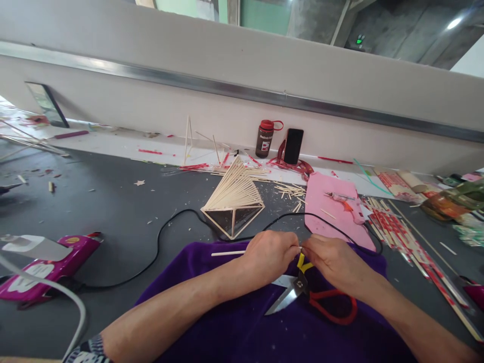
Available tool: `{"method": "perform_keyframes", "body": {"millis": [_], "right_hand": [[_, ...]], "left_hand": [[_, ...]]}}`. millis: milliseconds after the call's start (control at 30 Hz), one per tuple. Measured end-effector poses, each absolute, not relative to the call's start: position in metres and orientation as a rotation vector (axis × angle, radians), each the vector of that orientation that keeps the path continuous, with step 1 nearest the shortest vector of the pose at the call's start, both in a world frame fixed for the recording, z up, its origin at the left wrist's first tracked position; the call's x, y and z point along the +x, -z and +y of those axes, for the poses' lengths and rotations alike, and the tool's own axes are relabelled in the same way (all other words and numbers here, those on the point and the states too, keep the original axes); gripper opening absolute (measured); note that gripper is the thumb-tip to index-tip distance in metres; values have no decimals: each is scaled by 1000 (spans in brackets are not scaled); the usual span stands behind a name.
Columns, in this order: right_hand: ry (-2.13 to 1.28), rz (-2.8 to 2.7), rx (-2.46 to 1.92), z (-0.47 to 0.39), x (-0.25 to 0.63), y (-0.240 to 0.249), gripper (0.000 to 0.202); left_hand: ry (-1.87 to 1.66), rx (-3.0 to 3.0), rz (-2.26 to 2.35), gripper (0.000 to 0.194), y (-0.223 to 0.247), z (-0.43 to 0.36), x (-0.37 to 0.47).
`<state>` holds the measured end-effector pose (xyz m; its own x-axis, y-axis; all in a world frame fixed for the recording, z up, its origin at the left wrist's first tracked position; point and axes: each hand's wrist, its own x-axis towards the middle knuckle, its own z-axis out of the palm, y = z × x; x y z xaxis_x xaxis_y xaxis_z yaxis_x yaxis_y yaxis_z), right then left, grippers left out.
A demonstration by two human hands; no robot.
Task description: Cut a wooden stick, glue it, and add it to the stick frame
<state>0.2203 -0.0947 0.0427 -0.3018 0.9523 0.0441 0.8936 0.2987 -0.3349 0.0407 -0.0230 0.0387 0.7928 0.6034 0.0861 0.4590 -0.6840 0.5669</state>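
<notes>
The thin stick (pixel 227 253) is pale & straight, on the near side of the stick model (pixel 233 205). Fingers of the L hand (pixel 270 254) are closed up, pinching it. Fingers of the R hand (pixel 333 259) are bent by its tip; can't tell if they grip. Scissors (pixel 300 285), blades apart, are near side & right of the model. Bottle (pixel 265 140) w/ red lid stands behind the model; can't see inside.

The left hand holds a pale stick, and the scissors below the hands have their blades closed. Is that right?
Not quite: the head view shows the scissors open, their blades spread apart. The left hand does hold a pale stick.
</notes>
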Motion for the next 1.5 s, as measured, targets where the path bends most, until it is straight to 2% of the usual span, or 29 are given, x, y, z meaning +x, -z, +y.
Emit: {"method": "perform_keyframes", "body": {"millis": [233, 500, 667, 767, 867, 967, 1033, 1167, 1233, 1400, 1500], "right_hand": [[-373, -2312, -1732, -90, 220, -41, 30], [-741, -2396, -1338, -89, 238, -66, 37], [-856, -2241, -1241, -76, 251, -67, 39], [-749, -2100, -1351, -55, 255, -66, 29], [-452, -2046, -1490, -27, 257, -62, 23], [5, -1917, -1734, -5, 256, -55, 33], [166, -1843, -1762, -1, 251, -52, 33], [23, -1944, -1391, -25, 231, -57, 19], [100, -1973, -1164, -43, 224, -62, 14], [502, -2212, -963, -73, 228, -60, 31], [517, -2296, -917, -82, 237, -52, 33]], "left_hand": [[-331, 2407, 798, 24, -38, -18, 41], [-344, 2234, 289, 25, -54, -7, 31], [-305, 1816, 295, 24, -61, -6, 25], [-340, 1607, 346, 25, -63, -5, 22], [-431, 1442, 391, 29, -65, -2, 20], [-591, 1230, 405, 35, -66, 3, 18], [-689, 1129, 431, 33, -69, 6, 17], [-717, 1181, 485, 31, -80, 3, 14], [-654, 1272, 496, 33, -85, -4, 13], [-521, 1477, 514, 48, -86, -19, 12], [-460, 1651, 536, 50, -80, -22, 14]]}}
